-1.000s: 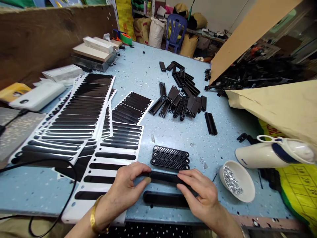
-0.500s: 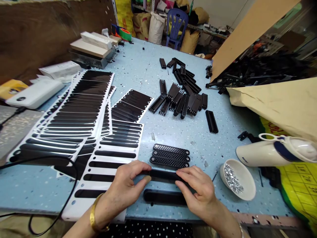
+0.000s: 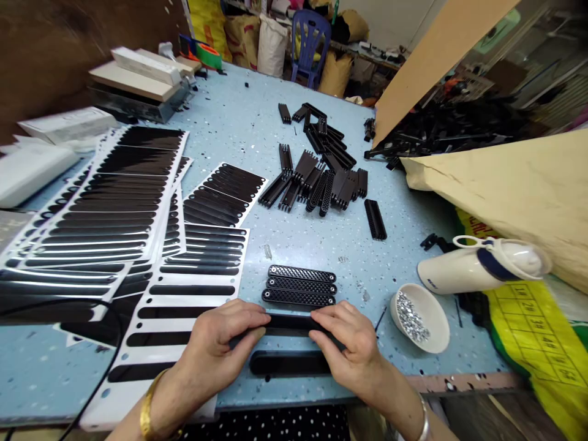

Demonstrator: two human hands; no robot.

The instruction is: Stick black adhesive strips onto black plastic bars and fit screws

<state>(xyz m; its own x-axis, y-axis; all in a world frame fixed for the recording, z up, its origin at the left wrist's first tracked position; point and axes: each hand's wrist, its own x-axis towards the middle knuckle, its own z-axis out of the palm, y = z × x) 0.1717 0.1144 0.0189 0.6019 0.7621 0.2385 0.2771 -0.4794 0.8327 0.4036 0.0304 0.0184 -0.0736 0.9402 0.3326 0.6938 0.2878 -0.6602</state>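
Note:
Both ends of a slim black bar (image 3: pixel 290 324) are gripped, my left hand (image 3: pixel 229 343) pinching one end and my right hand (image 3: pixel 351 343) the other. It lies level, just above the table's front part. A second smooth black bar (image 3: pixel 289 362) rests nearer to me, its right end partly covered by my right hand. Behind the held bar are several textured black pieces (image 3: pixel 301 285) with silver dots at their ends, set side by side. To the left lies a white sheet of black stickers (image 3: pixel 193 290), with some strips peeled off.
More sticker sheets (image 3: pixel 114 196) overlap on the left. A heap of black plastic pieces (image 3: pixel 321 171) lies farther back. At right are a white bowl (image 3: pixel 436 318) of small silver parts, a cream bottle (image 3: pixel 459 269) on its side and a yellow bag (image 3: pixel 533 331). A cable crosses the left front.
The whole scene has shifted left in view as the camera turned slightly right. Both hands keep their pinch on the bar, with only slight finger movement.

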